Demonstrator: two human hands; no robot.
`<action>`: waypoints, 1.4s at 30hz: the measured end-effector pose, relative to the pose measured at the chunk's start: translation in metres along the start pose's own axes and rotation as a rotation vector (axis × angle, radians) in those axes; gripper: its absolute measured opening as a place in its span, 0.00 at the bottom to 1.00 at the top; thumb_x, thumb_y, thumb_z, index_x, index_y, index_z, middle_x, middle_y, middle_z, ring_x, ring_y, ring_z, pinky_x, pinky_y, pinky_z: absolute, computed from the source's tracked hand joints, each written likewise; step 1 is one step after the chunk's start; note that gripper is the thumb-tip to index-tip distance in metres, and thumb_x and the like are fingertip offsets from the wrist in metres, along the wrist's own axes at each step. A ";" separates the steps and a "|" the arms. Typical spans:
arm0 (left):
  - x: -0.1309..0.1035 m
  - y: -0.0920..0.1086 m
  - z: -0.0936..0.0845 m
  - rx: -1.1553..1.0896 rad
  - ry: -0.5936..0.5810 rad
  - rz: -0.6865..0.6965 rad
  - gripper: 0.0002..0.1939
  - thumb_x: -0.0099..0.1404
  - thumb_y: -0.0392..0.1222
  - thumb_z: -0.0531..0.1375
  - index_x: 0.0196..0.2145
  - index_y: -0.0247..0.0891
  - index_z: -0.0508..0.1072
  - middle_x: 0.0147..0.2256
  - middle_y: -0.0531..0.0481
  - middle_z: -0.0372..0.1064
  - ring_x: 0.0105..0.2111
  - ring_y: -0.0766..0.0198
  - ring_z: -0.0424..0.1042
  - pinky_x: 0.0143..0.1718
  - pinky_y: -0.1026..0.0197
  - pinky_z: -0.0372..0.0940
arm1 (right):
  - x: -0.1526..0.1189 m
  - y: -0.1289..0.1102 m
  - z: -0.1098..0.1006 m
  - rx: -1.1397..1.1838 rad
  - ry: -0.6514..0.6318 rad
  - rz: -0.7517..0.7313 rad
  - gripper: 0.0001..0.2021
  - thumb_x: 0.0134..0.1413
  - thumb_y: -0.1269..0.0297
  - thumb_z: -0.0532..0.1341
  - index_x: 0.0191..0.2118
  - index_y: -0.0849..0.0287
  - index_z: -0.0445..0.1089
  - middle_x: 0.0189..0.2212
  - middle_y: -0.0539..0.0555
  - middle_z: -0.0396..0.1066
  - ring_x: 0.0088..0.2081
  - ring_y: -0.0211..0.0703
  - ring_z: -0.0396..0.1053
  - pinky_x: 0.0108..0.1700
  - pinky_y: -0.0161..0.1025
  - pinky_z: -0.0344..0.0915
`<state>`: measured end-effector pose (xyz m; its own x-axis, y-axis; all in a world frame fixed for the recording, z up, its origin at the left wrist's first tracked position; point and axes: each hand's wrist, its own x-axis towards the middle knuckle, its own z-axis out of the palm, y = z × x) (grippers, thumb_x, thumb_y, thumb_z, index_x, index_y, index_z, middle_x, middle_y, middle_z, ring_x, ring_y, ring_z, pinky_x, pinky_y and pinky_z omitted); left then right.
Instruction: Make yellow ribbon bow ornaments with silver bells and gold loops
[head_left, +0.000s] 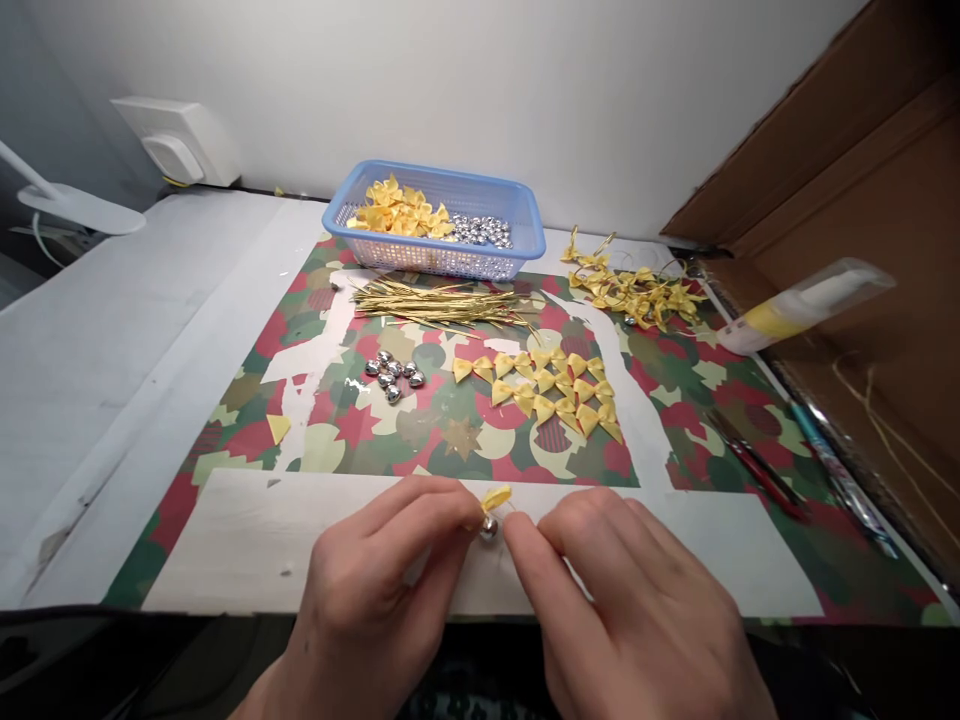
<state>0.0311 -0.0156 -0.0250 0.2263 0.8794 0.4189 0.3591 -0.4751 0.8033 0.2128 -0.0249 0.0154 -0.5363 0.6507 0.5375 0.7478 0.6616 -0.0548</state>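
Near the table's front edge, my left hand (390, 570) pinches a yellow ribbon bow (496, 497), part of it hidden by the fingers. Just below the bow hangs a small silver bell (489, 527). My right hand (615, 590) is closed beside it, thumb and finger pinching a thin wire (513, 508) that runs toward the bow. Beyond my hands, several loose yellow bows (555, 385) lie in rows. A small cluster of silver bells (391, 372) rests to their left. Behind both is a bundle of gold twist ties (442, 303).
A blue basket (345, 230) at the back holds yellow bows and silver bells. Bows with wires (637, 292) are piled at the back right. A clear bottle (802, 305), red-handled tweezers (757, 468) and a cardboard wall (862, 150) stand or lie along the right side.
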 end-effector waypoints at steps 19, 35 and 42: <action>-0.002 -0.002 0.001 -0.043 0.092 -0.047 0.14 0.62 0.22 0.62 0.37 0.40 0.80 0.35 0.53 0.81 0.34 0.68 0.81 0.38 0.75 0.74 | -0.011 -0.014 0.020 -0.042 0.075 0.114 0.06 0.60 0.80 0.59 0.39 0.72 0.74 0.23 0.53 0.61 0.27 0.42 0.56 0.27 0.42 0.53; 0.004 0.002 0.003 -0.137 0.136 -0.242 0.14 0.60 0.25 0.65 0.33 0.46 0.82 0.32 0.60 0.82 0.30 0.69 0.80 0.33 0.75 0.74 | -0.007 -0.013 0.021 -0.007 0.122 0.145 0.06 0.59 0.81 0.59 0.35 0.71 0.74 0.21 0.54 0.60 0.26 0.42 0.56 0.27 0.41 0.54; 0.005 -0.002 0.002 -0.434 0.110 -0.578 0.08 0.59 0.30 0.69 0.30 0.44 0.83 0.28 0.55 0.82 0.27 0.64 0.80 0.28 0.72 0.76 | -0.009 -0.010 0.015 0.081 0.145 0.189 0.09 0.54 0.83 0.61 0.41 0.72 0.73 0.23 0.52 0.60 0.25 0.40 0.57 0.26 0.38 0.55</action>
<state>0.0333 -0.0101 -0.0251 0.0087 0.9949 -0.1008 -0.0029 0.1008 0.9949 0.2044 -0.0320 -0.0012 -0.3238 0.7090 0.6264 0.7923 0.5651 -0.2301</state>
